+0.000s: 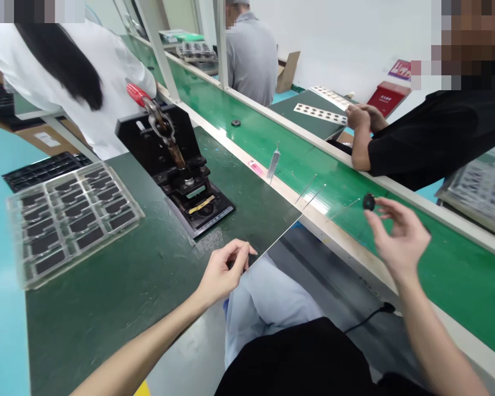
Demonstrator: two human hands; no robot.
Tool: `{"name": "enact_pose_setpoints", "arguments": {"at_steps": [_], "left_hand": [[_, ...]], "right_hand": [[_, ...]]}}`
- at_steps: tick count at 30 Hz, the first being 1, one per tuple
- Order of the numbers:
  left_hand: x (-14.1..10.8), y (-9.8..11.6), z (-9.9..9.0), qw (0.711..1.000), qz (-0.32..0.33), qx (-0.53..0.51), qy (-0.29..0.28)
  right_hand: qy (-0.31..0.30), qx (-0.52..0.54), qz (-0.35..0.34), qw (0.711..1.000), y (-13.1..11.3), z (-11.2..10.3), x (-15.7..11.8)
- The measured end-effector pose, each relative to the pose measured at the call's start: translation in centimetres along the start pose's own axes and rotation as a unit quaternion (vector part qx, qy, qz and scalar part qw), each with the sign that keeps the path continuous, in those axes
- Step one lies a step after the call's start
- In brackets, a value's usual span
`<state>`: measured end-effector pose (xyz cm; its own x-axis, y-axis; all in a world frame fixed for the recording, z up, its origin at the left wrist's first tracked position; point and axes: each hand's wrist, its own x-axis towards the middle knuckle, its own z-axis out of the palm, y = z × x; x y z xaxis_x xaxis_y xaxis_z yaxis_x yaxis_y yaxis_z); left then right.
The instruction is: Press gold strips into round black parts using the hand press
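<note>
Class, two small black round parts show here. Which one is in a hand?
The black round part pinched in the right hand, above the green conveyor belt; the other black round part lies on the belt, farther off, touching no hand.

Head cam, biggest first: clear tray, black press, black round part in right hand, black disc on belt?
1. Clear plastic tray
2. Black lever press
3. Unranked: black round part in the right hand, black disc on the belt; the held part looks bigger but is nearer the camera.
</note>
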<state>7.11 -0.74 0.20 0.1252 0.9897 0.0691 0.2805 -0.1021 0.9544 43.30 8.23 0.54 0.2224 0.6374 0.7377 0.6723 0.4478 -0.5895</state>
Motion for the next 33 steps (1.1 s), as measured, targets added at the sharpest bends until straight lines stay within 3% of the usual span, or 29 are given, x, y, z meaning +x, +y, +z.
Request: {"name": "enact_pose_setpoints", "arguments": {"at_steps": [2, 6, 9, 12, 15, 17, 20, 22, 23, 24, 28, 30, 33], "left_hand": [[0.4, -0.2, -0.5, 0.997, 0.047, 0.068, 0.013], [0.7, -1.4, -2.0, 0.971, 0.152, 0.175, 0.059], [0.6, -2.7, -3.1, 0.959, 0.165, 0.217, 0.078], [0.5, -3.8, -3.7, 0.957, 0.159, 0.236, 0.055], [0.4, -4.2, -3.7, 0.956, 0.15, 0.247, 0.049], [0.2, -4.2, -3.5, 0.955, 0.143, 0.253, 0.052], [0.3, -4.0, -3.1, 0.95, 0.14, 0.273, 0.057], [0.5, -3.8, -2.7, 0.942, 0.14, 0.296, 0.07], [0.7, -3.8, -2.5, 0.938, 0.138, 0.307, 0.078], [0.8, -3.7, -2.3, 0.935, 0.135, 0.317, 0.085], [1.0, -3.7, -1.6, 0.928, 0.127, 0.336, 0.1], [0.8, -3.7, -1.6, 0.929, 0.13, 0.33, 0.102], [0.6, -3.9, -2.2, 0.935, 0.134, 0.311, 0.102]], "right_hand": [[-0.043, -0.009, -0.055, 0.998, -3.8, 1.6, -2.8], [-0.224, 0.097, -0.155, 0.957, -9.4, 7.2, -7.2], [-0.315, 0.144, -0.197, 0.917, -11.0, 11.1, -8.4], [-0.375, 0.165, -0.19, 0.892, -11.5, 13.0, -8.4], [-0.377, 0.159, -0.183, 0.894, -11.4, 11.8, -7.8], [-0.323, 0.118, -0.19, 0.919, -10.7, 9.3, -7.1], [-0.112, -0.039, -0.161, 0.98, -8.3, 4.4, -5.5], [0.03, -0.135, -0.083, 0.987, -5.9, 1.7, -4.3], [0.054, -0.16, -0.037, 0.985, -4.7, 0.8, -3.8], [0.042, -0.168, 0.008, 0.985, -3.6, 0.3, -3.4], [-0.139, -0.122, 0.121, 0.975, -0.7, 0.8, -2.8], [-0.171, -0.099, 0.137, 0.971, -0.2, 1.8, -2.9], [-0.17, -0.09, 0.127, 0.973, 0.0, 2.8, -3.1]]}}
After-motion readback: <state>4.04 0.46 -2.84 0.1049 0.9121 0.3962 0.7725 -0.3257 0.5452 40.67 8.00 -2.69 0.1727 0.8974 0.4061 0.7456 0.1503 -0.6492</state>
